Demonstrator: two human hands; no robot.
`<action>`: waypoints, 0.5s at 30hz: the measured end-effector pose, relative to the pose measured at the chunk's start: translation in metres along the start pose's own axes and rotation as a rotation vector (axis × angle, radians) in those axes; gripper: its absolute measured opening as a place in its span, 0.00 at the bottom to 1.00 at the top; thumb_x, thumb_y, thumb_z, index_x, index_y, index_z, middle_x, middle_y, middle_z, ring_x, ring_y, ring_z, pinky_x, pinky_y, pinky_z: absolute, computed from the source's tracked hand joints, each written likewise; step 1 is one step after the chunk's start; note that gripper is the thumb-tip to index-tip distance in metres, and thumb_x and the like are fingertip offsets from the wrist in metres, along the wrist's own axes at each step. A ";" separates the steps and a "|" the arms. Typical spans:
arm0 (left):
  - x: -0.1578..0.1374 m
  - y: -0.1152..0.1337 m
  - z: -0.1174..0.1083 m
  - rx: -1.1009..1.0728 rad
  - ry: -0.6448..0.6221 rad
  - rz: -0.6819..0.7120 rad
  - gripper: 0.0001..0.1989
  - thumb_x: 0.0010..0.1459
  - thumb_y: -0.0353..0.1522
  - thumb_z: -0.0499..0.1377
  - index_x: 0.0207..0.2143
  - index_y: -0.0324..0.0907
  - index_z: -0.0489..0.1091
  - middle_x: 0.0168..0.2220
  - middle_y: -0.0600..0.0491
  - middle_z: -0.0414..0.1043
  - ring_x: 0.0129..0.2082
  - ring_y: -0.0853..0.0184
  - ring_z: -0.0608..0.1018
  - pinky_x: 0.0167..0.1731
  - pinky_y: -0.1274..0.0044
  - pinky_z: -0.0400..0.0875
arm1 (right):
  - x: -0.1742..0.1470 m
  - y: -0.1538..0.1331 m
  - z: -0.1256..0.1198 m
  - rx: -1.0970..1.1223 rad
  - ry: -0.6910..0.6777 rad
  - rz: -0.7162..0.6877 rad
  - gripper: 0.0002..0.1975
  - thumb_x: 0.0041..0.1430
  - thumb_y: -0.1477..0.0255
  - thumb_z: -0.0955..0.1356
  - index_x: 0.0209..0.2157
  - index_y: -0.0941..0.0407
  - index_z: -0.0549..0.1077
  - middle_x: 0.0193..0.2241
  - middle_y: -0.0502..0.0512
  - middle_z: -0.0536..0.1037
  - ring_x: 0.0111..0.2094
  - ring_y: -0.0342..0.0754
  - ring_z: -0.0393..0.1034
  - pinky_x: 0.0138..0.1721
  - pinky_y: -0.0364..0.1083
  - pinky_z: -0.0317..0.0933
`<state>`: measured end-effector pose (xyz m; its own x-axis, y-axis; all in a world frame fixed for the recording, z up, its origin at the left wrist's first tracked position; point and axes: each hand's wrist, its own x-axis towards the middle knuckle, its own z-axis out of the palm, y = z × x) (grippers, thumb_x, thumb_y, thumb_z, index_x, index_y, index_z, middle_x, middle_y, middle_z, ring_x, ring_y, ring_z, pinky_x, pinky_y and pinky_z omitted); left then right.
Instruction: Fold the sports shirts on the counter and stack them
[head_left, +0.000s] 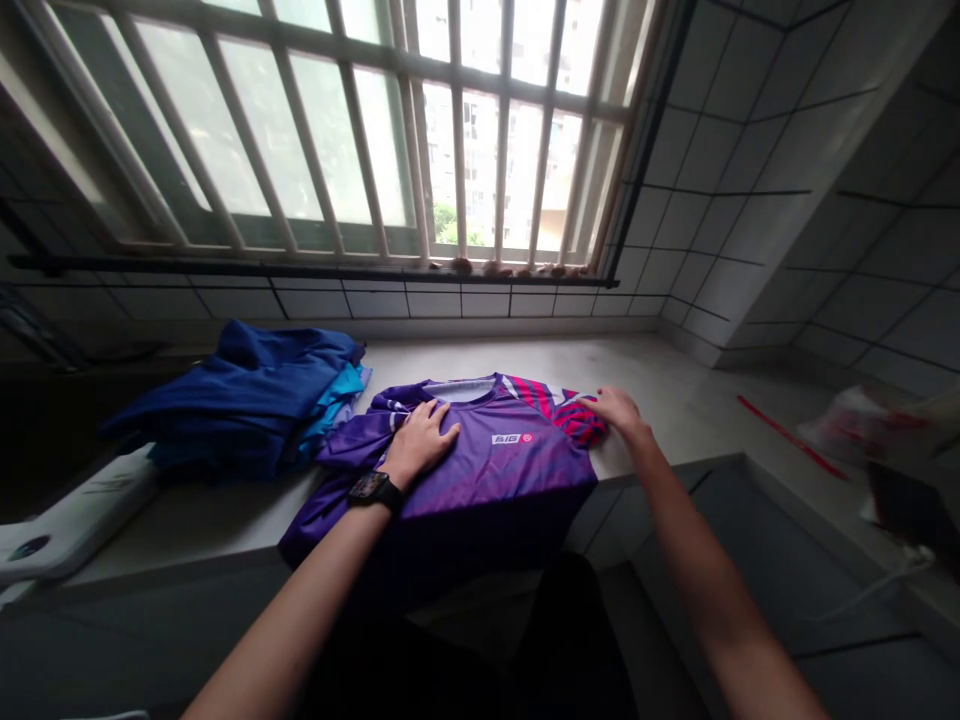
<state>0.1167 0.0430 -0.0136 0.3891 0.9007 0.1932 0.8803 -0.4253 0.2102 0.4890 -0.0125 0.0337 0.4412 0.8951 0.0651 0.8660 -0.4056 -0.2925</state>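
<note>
A purple short-sleeved sports jersey (480,465) lies front up on the counter, its lower part hanging over the front edge. Its chest carries a small white logo, and red stripes run over the sleeve on the right. My left hand (420,440), with a black watch on the wrist, rests flat on the jersey's upper left chest, fingers spread. At the striped sleeve, my right hand (619,408) has its fingers closed on the outer edge; some fingertips are hidden. The other sleeve lies bunched beside my left hand.
A pile of blue clothes (255,400) sits left of the jersey, beside a white appliance (79,510). The counter (667,370) turns a corner at right, holding a red strip (791,437) and a plastic bag (847,425). A barred window (345,130) is behind.
</note>
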 end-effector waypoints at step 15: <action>-0.002 0.006 -0.007 -0.018 -0.025 -0.022 0.33 0.70 0.43 0.47 0.70 0.36 0.62 0.71 0.39 0.60 0.72 0.53 0.62 0.71 0.64 0.56 | -0.005 0.013 -0.015 0.669 0.029 0.143 0.08 0.59 0.72 0.72 0.36 0.57 0.70 0.24 0.49 0.74 0.22 0.42 0.67 0.25 0.40 0.63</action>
<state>0.1194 0.0381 -0.0064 0.3764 0.9118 0.1643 0.8839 -0.4065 0.2310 0.5022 -0.0249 0.0442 0.5543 0.8323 0.0046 0.4715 -0.3094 -0.8258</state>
